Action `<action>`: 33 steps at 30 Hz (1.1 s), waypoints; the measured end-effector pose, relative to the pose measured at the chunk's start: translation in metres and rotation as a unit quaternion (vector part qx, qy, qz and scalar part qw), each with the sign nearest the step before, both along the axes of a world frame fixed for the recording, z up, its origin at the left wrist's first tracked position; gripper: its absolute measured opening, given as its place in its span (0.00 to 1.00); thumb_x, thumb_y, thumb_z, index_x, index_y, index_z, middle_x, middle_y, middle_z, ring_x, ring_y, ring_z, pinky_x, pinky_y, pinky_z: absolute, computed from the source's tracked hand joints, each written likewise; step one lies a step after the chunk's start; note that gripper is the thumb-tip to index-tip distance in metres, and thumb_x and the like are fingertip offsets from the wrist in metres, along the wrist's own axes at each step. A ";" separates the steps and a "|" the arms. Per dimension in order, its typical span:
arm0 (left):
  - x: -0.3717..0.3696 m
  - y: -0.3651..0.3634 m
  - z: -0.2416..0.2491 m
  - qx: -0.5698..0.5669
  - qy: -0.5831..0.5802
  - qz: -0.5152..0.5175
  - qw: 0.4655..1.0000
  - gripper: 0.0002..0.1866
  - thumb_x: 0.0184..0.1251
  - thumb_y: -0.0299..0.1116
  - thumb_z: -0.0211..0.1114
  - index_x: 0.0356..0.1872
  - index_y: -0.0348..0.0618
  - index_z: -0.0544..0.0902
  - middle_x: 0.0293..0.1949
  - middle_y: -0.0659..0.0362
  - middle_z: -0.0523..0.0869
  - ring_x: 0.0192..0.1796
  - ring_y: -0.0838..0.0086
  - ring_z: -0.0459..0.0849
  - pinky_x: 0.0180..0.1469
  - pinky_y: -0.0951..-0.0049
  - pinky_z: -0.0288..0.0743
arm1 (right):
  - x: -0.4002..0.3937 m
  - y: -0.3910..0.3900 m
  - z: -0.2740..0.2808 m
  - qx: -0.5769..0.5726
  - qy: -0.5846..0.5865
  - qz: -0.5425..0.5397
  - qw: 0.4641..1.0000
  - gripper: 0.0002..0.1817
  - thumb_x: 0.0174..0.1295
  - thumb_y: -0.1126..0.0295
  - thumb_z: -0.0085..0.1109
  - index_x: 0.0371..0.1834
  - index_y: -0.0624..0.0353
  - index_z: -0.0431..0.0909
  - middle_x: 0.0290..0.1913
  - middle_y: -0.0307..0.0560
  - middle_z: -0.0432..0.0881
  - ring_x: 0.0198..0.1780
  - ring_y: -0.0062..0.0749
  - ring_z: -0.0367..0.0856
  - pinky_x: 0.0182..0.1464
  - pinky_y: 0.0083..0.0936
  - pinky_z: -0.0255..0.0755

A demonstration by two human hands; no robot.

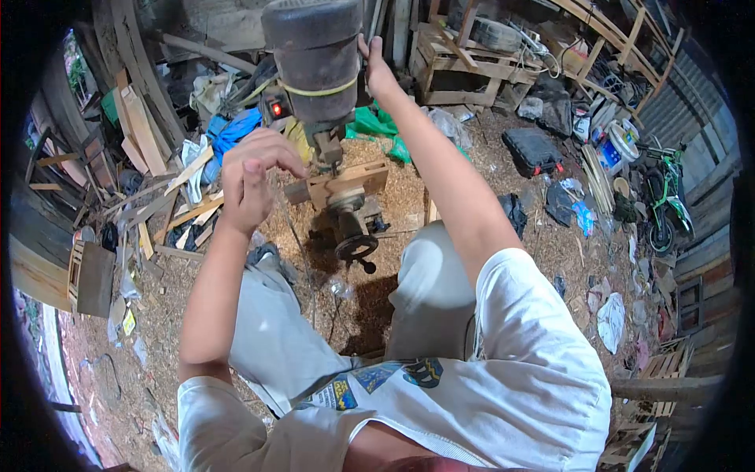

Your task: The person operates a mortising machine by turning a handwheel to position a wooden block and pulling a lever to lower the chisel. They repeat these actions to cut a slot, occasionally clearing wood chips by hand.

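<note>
A drill press with a dark, rounded motor housing (311,63) stands in front of me, a yellow band round it. Under its chuck (329,149), a wooden block (350,182) rests on the machine's small table. My left hand (255,169) is raised just left of the chuck, fingers loosely bent and thumb apart, with nothing visible in it. On the housing's right side, my right hand (376,67) is raised with thumb and one finger showing; it seems closed round something I cannot make out. Below the table is a black handwheel (356,247).
A red light (276,109) glows left of the housing. Wood offcuts (189,208) lie at the left. Sawdust covers the floor. A black case (533,151), a white bucket (621,143) and a green small motorbike (668,197) are at the right. A wooden crate (460,71) stands behind.
</note>
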State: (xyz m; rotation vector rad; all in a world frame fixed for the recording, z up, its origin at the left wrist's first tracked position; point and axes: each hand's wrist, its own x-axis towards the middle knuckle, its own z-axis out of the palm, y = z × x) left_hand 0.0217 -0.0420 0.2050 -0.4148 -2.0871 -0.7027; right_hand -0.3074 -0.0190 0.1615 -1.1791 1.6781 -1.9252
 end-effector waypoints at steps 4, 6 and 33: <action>0.008 -0.001 0.001 0.002 0.003 0.005 1.000 0.43 0.91 0.56 0.34 0.24 0.37 0.85 0.27 0.54 0.88 0.34 0.59 0.86 0.46 0.62 0.75 | -0.004 0.004 -0.041 0.049 0.093 -0.035 0.994 0.43 0.86 0.33 0.15 0.92 0.48 0.55 0.90 0.60 0.58 0.90 0.54 0.52 0.88 0.39 0.42; 0.011 -0.002 0.000 0.010 -0.001 0.003 1.000 0.42 0.91 0.55 0.35 0.24 0.36 0.85 0.27 0.54 0.88 0.34 0.60 0.86 0.46 0.62 0.75 | -0.005 0.008 -0.056 0.045 0.157 -0.045 0.986 0.40 0.88 0.37 0.16 0.92 0.45 0.55 0.89 0.61 0.59 0.90 0.55 0.54 0.87 0.39 0.46; 0.038 -0.033 -0.010 0.002 -0.018 0.029 0.999 0.33 0.91 0.45 0.43 0.25 0.38 0.84 0.27 0.55 0.88 0.33 0.61 0.85 0.46 0.62 0.75 | 0.131 0.153 -0.220 0.612 0.265 0.429 0.609 0.36 0.82 0.41 0.55 0.71 0.65 0.72 0.49 0.57 0.88 0.43 0.43 0.90 0.43 0.45 0.82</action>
